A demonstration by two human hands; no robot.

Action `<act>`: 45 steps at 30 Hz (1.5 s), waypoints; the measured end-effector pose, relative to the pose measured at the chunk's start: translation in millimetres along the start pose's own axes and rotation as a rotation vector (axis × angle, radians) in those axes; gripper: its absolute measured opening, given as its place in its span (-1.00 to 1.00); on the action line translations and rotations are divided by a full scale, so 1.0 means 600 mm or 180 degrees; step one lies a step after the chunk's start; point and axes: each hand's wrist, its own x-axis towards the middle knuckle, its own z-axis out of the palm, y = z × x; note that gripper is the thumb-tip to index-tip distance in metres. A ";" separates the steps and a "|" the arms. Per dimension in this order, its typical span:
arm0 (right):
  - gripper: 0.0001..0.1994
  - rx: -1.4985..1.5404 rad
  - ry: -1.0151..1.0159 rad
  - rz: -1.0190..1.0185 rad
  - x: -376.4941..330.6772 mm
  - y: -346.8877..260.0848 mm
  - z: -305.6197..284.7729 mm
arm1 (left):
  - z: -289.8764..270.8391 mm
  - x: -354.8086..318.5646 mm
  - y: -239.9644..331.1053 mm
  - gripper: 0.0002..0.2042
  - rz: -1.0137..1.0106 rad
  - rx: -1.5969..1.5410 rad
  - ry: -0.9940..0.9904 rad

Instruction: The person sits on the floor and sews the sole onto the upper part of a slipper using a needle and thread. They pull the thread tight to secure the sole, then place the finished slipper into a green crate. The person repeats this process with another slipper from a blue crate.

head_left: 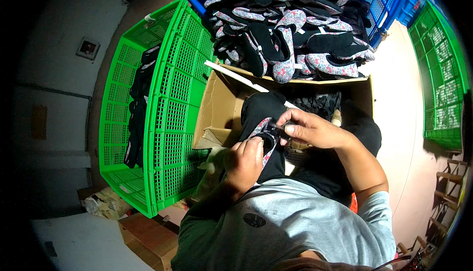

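A flat floral-print shoe (259, 127) with a dark lining lies over my thigh. My left hand (245, 161) is closed on its near end, the thumb at the opening. My right hand (315, 130) comes in from the right, fingers pinched together at the shoe's right side. Something small and dark sits at those fingertips; I cannot make out what it is. In front of me a large heap of matching floral shoes (284, 71) with black soles is piled up.
An open cardboard box (213, 111) stands before my knees, with black crumpled material (322, 103) inside. To the left, a tall green crate (170, 123) holds dark shoes. A blue crate (387, 0) surrounds the heap. Another green crate (440, 74) stands at far right.
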 end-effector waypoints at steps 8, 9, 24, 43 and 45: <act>-0.79 0.0045 -0.0343 0.0846 -0.006 -0.022 0.011 | 0.001 -0.002 0.002 -0.88 0.0309 0.0110 0.0144; -0.80 0.0084 -0.0251 0.0867 -0.003 -0.009 0.012 | 0.004 -0.004 0.000 -0.87 0.0307 0.0083 0.0139; -0.82 -0.0540 -0.0423 0.0783 -0.001 -0.004 0.010 | 0.017 -0.040 -0.013 -0.81 0.0162 -0.0084 0.0068; -0.78 -0.0821 -0.0015 0.1057 0.007 0.007 0.021 | 0.018 -0.041 -0.004 -0.83 0.0137 -0.0260 0.0106; -0.78 -0.0883 -0.0059 0.1088 0.007 0.003 0.020 | 0.015 -0.039 0.000 -0.85 0.0081 -0.0265 0.0060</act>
